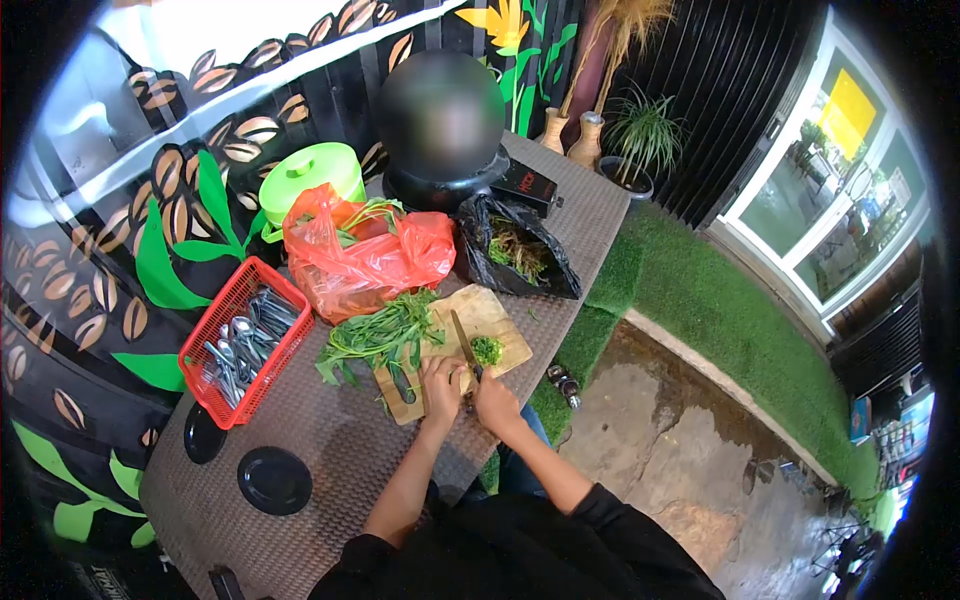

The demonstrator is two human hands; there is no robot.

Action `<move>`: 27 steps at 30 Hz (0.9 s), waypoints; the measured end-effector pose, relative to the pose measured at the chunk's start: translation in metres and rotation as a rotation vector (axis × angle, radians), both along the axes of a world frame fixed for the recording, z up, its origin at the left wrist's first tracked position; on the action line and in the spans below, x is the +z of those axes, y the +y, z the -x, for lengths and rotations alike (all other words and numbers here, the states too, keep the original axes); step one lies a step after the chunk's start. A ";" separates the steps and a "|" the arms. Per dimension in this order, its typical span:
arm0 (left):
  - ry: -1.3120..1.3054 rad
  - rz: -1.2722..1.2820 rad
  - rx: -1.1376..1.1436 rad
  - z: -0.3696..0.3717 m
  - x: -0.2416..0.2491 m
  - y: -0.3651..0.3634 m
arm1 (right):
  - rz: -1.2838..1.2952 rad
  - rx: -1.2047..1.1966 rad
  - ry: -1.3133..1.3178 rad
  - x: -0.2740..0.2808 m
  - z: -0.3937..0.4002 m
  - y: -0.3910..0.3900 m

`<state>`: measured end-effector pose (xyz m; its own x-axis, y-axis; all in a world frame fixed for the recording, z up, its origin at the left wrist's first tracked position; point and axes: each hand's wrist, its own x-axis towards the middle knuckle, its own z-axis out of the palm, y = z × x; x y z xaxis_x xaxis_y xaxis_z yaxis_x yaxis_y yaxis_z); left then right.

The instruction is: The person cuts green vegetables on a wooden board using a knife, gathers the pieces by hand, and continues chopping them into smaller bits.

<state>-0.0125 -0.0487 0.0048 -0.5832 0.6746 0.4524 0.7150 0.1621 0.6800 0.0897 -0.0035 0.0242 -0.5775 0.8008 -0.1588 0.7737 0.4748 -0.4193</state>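
Observation:
My right hand [496, 403] grips the handle of a knife [463, 337], whose blade points away from me over a wooden cutting board [512, 329]. Just right of the blade lies a small heap of chopped greens [487, 350]. On the board's near part, left of the knife, my left hand [440, 388] is closed with bent fingers; what they press or hold is hidden. A bunch of leafy green stalks [385, 328] spreads across the board's left side and onto the table.
Behind the board stand a red plastic bag [370, 262] with greens and a black bag [520, 250] holding plant scraps. To the left are a red basket [250, 340] of cutlery and black plates [274, 480]. A green lidded pot [315, 175] stands at the back of the woven-surface table [370, 480].

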 end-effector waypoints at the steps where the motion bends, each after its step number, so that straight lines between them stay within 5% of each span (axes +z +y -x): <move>1: -0.019 0.013 -0.005 0.002 -0.004 0.000 | 0.014 -0.018 -0.004 0.004 -0.004 -0.008; 27: 0.102 0.053 -0.033 -0.002 -0.007 -0.002 | -0.005 -0.046 -0.004 -0.009 -0.002 -0.022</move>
